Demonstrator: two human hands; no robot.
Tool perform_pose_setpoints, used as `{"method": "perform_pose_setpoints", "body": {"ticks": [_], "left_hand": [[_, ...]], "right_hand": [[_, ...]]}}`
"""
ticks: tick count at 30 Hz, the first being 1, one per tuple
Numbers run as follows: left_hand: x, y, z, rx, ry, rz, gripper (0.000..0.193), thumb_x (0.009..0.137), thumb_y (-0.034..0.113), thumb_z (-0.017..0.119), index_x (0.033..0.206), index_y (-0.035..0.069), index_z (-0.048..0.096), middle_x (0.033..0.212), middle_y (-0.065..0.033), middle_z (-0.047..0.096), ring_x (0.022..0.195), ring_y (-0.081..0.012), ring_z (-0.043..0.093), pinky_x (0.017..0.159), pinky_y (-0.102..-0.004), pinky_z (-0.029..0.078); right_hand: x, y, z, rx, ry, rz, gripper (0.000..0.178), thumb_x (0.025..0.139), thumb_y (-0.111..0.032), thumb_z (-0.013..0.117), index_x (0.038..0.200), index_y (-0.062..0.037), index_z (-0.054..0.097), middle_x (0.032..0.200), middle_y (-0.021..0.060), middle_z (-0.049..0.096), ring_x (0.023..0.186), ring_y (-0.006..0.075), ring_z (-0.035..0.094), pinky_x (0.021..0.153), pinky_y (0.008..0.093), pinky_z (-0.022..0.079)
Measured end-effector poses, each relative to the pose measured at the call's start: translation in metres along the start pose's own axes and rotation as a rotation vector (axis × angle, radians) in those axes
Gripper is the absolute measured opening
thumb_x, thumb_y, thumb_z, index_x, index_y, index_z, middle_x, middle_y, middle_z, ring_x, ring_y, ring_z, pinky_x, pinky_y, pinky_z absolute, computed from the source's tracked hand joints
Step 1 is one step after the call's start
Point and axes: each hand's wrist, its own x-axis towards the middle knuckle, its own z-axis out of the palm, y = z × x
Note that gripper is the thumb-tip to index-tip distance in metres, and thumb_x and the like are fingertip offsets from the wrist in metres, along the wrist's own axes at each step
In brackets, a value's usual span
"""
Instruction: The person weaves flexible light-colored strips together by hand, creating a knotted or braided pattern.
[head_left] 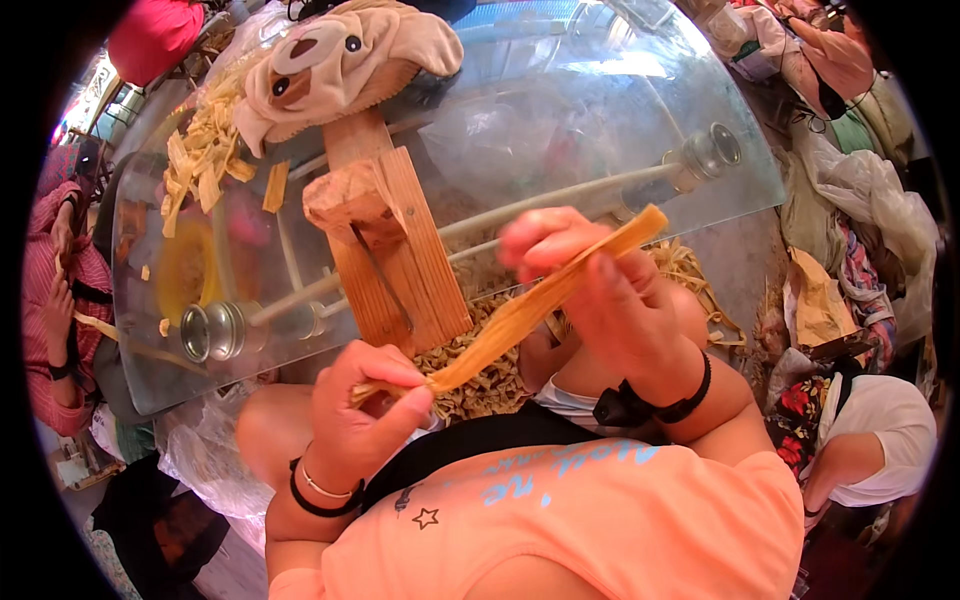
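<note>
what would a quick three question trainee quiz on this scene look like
1. Multiple choice: what are the left hand and right hand both holding?
A: a rope
B: a tan strip
C: a knife

2. True or false: the loose pale strips on the tabletop lie to the left of the wooden stand.

3. Fill in (near or far): the plush animal face is at the ____ end of the wooden stand, as seen by the person.

Key: 1. B; 2. true; 3. far
</note>
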Motion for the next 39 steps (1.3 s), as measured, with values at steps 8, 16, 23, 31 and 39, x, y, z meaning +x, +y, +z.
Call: {"method": "perform_pose_setpoints", "body": {"ticks": [8, 16, 23, 31, 39], "left_hand": [[-0.001, 0.012, 0.014, 0.594, -0.072, 0.567, 0.030, 0.077, 0.000, 0.075, 0.103, 0.006, 0.061, 0.083, -0.0052, 0.065, 0.068, -0.0191, 0.059, 0.061, -0.0299, 0.046], [0.007, 0.004, 0.034, 0.732, -0.284, 0.712, 0.032, 0.081, 0.016, 0.073, 0.109, 0.006, 0.060, 0.093, -0.0049, 0.063, 0.081, -0.0234, 0.059, 0.070, -0.0363, 0.050], [0.000, 0.008, 0.023, 0.509, -0.103, 0.287, 0.015, 0.091, 0.013, 0.071, 0.087, 0.004, 0.060, 0.074, -0.0115, 0.056, 0.063, -0.0288, 0.057, 0.052, -0.0353, 0.046], [0.002, -0.004, 0.027, 0.731, -0.028, 0.826, 0.032, 0.081, -0.001, 0.075, 0.107, 0.004, 0.057, 0.094, -0.0117, 0.059, 0.071, -0.0247, 0.059, 0.057, -0.0347, 0.049], [-0.004, 0.000, 0.033, 0.393, 0.042, 0.540, 0.029, 0.077, 0.000, 0.078, 0.100, 0.002, 0.060, 0.091, -0.0113, 0.064, 0.072, -0.0232, 0.065, 0.061, -0.0316, 0.053]], "right_hand": [[-0.004, -0.018, 0.005, -0.443, -0.362, 0.591, 0.026, 0.101, -0.016, 0.041, 0.088, -0.0003, 0.057, 0.070, 0.0085, 0.059, 0.068, 0.0194, 0.060, 0.062, 0.0333, 0.046], [-0.020, 0.016, 0.005, -0.403, -1.067, 0.380, 0.020, 0.097, -0.020, 0.056, 0.093, -0.0001, 0.059, 0.073, 0.0193, 0.062, 0.063, 0.0387, 0.058, 0.060, 0.0437, 0.047], [-0.019, 0.018, 0.011, -0.367, -0.673, 0.245, 0.028, 0.102, -0.021, 0.054, 0.085, 0.0001, 0.060, 0.074, 0.0125, 0.060, 0.066, 0.0269, 0.057, 0.062, 0.0369, 0.044], [-0.018, 0.015, 0.017, -0.395, -0.469, 0.113, 0.014, 0.094, -0.013, 0.067, 0.087, -0.0015, 0.063, 0.085, 0.0090, 0.063, 0.081, 0.0227, 0.058, 0.078, 0.0347, 0.043], [-0.014, 0.008, 0.017, -0.833, -0.398, -0.294, 0.017, 0.087, -0.014, 0.075, 0.095, -0.0036, 0.064, 0.090, 0.0070, 0.066, 0.085, 0.0246, 0.062, 0.082, 0.0347, 0.044]]}}
